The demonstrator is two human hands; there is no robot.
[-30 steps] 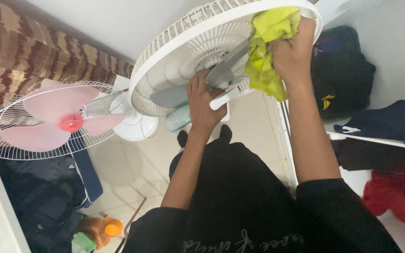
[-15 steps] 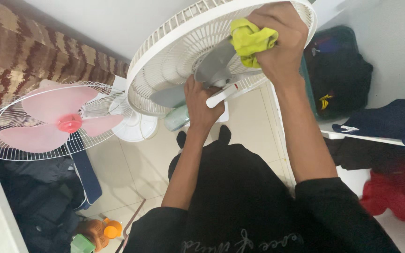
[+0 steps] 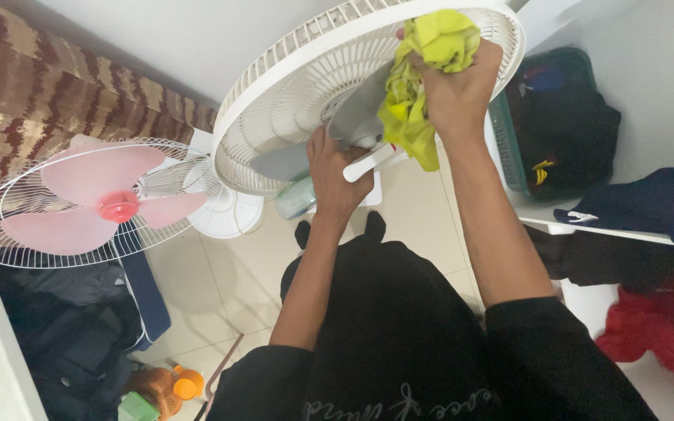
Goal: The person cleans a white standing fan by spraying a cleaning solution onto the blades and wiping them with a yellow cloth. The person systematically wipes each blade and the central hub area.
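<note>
**A:** so what's each hand doing here?

**B:** the right hand (image 3: 458, 90) is gripping a bunched yellow-green cloth (image 3: 419, 78) and pressing it against the grey blade (image 3: 356, 109) inside the white fan's grille (image 3: 290, 93). the left hand (image 3: 335, 175) is wrapping around the fan's hub from below, fingers clenched on it.

**A:** anything nearby?

**B:** a second fan with pink blades (image 3: 95, 199) is standing just beside it on the tiled floor (image 3: 251, 265), and a red garment (image 3: 657, 327) is lying off to the right.
</note>
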